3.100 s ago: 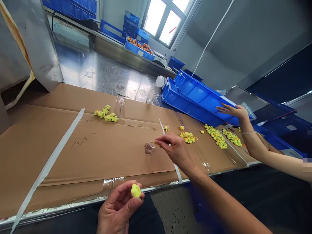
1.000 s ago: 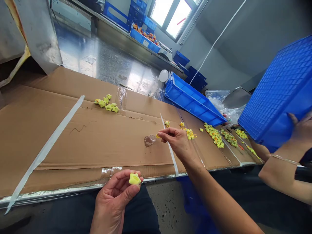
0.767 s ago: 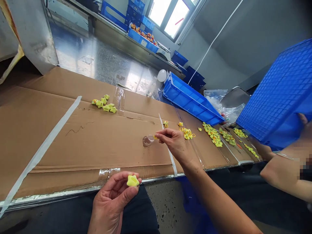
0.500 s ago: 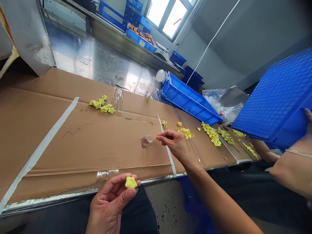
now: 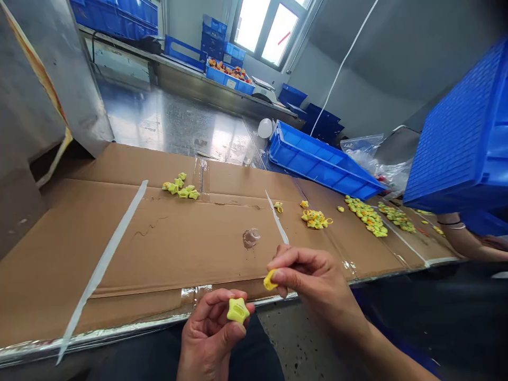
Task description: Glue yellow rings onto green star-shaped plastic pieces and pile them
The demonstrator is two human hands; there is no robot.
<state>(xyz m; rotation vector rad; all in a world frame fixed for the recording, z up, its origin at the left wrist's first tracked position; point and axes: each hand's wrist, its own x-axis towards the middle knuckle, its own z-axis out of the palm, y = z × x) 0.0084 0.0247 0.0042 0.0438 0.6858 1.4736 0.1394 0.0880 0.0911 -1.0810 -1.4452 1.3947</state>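
My left hand (image 5: pixel 216 328) pinches a pale yellow star-shaped piece (image 5: pixel 238 311) between thumb and fingers, its slotted face turned up. Just to the right, my right hand (image 5: pixel 313 275) grips a small darker yellow piece (image 5: pixel 270 280), partly hidden by the fingertips; it looks like a ring part. The two pieces are close but apart. Beyond the hands, a small clear cup (image 5: pixel 254 235) sits on the cardboard in a brownish wet patch. Several star pieces (image 5: pixel 186 191) lie at the far left of it, and a cluster of yellow pieces with rings (image 5: pixel 315 218) lies to the right.
Cardboard (image 5: pixel 178 248) with white tape strips (image 5: pixel 105 267) covers the table. A long blue crate (image 5: pixel 325 159) stands at the back. Rows of yellow pieces (image 5: pixel 365 216) lie farther right. A large blue crate (image 5: pixel 460 127) hangs over the right side, near another person's arm (image 5: pixel 468 238).
My right hand has drawn back from beside the cup towards my left hand, carrying the darker yellow piece. The large blue crate at right has moved farther right, and the view has shifted.
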